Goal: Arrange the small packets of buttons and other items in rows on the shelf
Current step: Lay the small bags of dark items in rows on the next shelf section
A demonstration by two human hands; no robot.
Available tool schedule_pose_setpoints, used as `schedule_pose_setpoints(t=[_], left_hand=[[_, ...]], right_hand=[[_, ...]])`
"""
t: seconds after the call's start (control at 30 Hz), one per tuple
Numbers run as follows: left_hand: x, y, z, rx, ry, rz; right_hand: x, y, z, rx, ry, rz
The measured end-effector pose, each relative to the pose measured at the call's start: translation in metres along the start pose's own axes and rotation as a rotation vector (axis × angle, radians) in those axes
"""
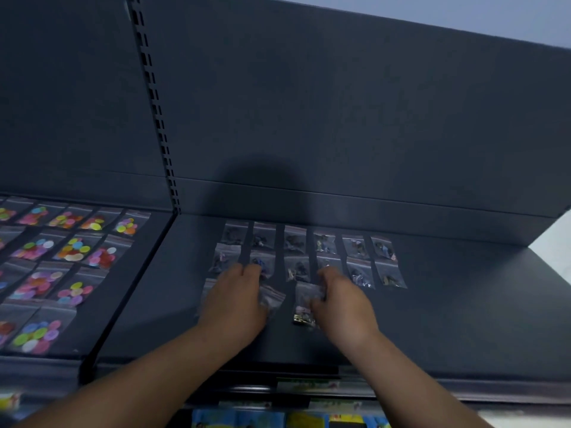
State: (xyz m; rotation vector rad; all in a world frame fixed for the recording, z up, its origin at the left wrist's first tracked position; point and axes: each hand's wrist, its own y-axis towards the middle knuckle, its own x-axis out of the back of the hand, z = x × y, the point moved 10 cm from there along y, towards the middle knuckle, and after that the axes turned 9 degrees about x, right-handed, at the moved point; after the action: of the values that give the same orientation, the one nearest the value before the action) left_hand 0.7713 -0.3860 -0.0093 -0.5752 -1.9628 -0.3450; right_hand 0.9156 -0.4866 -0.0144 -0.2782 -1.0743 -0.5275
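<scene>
Small clear packets of dark items [324,244] lie in two rows at the back of a dark grey shelf [448,304]. My left hand [238,301] rests palm down in front of them, covering a packet [272,299] whose right edge sticks out from under it. My right hand [343,304] pinches another clear packet [304,304] with a shiny item at its near end. This packet sits just ahead of the second row, and both hands are close together at the shelf's middle.
The neighbouring shelf to the left holds several packets of bright coloured buttons [74,250] in rows. A slotted upright [154,103] divides the two bays. Dark back panel [340,118] rises behind. Colourful goods [278,418] show below the shelf's front edge.
</scene>
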Motion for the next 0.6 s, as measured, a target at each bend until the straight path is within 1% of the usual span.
schedule_pose_setpoints(t=[0.03,0.1,0.2,0.3,0.5,0.6], left_hand=[[0.002,-0.002,-0.006,-0.07,0.026,-0.039],[0.0,-0.004,-0.017,-0.191,0.087,-0.052],[-0.014,-0.009,-0.024,-0.302,0.192,-0.002],[-0.026,-0.012,-0.021,-0.338,0.23,0.043],[-0.023,-0.009,-0.018,-0.331,0.3,0.002],[-0.018,-0.012,-0.021,-0.348,0.285,-0.049]], right_hand=[[0.005,-0.002,0.004,0.062,-0.058,-0.04],[0.008,-0.004,0.013,0.184,-0.08,-0.087],[-0.009,-0.005,0.018,0.293,-0.052,-0.033],[-0.023,-0.006,0.02,0.347,-0.023,0.01],[-0.034,-0.002,0.028,0.483,-0.077,0.024],[-0.029,-0.005,0.031,0.536,-0.098,-0.024]])
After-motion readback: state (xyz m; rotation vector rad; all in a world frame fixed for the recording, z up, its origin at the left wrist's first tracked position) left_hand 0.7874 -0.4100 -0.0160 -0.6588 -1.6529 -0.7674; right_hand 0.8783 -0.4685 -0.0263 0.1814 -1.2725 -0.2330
